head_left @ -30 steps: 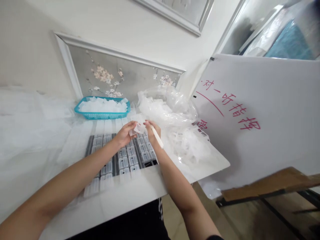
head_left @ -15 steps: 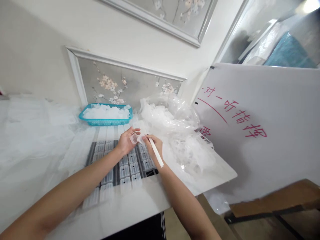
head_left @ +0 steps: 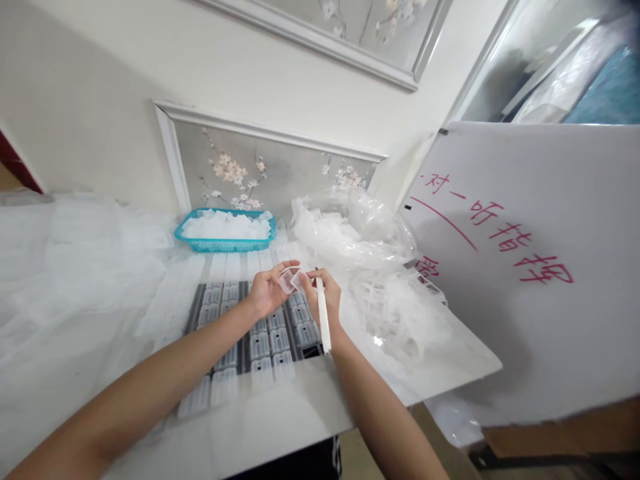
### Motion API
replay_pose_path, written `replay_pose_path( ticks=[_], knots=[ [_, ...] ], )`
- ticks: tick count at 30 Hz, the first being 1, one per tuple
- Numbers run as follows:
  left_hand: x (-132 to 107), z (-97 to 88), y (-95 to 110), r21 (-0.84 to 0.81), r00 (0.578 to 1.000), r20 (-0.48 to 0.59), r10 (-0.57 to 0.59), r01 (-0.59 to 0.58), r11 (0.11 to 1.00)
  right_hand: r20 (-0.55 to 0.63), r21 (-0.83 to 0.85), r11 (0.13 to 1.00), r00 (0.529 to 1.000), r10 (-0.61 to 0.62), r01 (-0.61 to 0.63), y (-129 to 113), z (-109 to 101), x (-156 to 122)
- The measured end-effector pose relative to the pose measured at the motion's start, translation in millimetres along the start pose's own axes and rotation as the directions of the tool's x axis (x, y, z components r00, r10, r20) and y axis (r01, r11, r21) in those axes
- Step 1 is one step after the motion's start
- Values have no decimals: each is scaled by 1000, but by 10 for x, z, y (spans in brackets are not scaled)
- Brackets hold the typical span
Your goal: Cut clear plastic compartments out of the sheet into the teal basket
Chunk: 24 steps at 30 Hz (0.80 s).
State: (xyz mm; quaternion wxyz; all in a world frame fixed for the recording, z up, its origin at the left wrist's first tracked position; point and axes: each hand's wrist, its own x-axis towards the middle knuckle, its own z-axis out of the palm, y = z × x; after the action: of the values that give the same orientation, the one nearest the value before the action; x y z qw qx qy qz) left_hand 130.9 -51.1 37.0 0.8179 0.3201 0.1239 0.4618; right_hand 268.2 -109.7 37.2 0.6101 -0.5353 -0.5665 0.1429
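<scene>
Over the rows on the table, my left hand [head_left: 269, 291] pinches a small clear plastic piece [head_left: 287, 281] between thumb and fingers. Close beside it, my right hand [head_left: 327, 297] is closed around a slim white stick-like tool [head_left: 324, 320], whose dark tip points away from me. A second small translucent piece [head_left: 298, 280] shows at my right fingertips, against the first one; whether the two are joined I cannot tell. Below both hands lie rows of clear plastic pieces [head_left: 259, 345] on dark strips, partly hidden by my left forearm.
A blue basket [head_left: 225, 245] full of small translucent pieces stands by the wall. Right of it is an open clear plastic bag [head_left: 383, 230], with a heap of clear scraps [head_left: 395, 320] in front. Translucent sheets [head_left: 75, 247] cover the left side. A whiteboard [head_left: 525, 333] stands at right.
The view has swung slightly left, so everything sits further right in the picture. The white tool has tilted closer to upright. Both hands keep their hold close together.
</scene>
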Motion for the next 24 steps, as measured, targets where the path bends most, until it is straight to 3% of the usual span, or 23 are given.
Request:
replay_pose_path(
  ticks=[6, 11, 13, 16, 19, 21, 24],
  knots=[
    [-12, 5, 9, 62, 1000, 29, 2, -4, 998, 16, -22, 999, 1000, -26, 27, -54, -37, 1],
    [-39, 13, 0, 258, 992, 75, 102, -118, 959, -42, 66, 997, 998, 42, -40, -98, -40, -3],
    [-71, 39, 3, 413, 978, 124, 167, -204, 888, -47, 121, 990, 995, 83, -77, -129, -58, 0],
    [-122, 92, 14, 644, 941, 234, 245, -339, 686, -65, 153, 983, 991, 117, -106, -164, -86, 5],
    [-149, 143, 22, 746, 898, 320, 302, -436, 504, -99, 134, 988, 991, 90, -77, -161, -96, 8],
    [-150, 164, 22, 760, 882, 331, 336, -460, 459, -110, 115, 993, 992, 54, -41, -143, -96, 8],
    [-137, 172, 17, 747, 876, 315, 366, -466, 473, -101, 107, 994, 995, 1, 10, -116, -99, 9]
  ],
)
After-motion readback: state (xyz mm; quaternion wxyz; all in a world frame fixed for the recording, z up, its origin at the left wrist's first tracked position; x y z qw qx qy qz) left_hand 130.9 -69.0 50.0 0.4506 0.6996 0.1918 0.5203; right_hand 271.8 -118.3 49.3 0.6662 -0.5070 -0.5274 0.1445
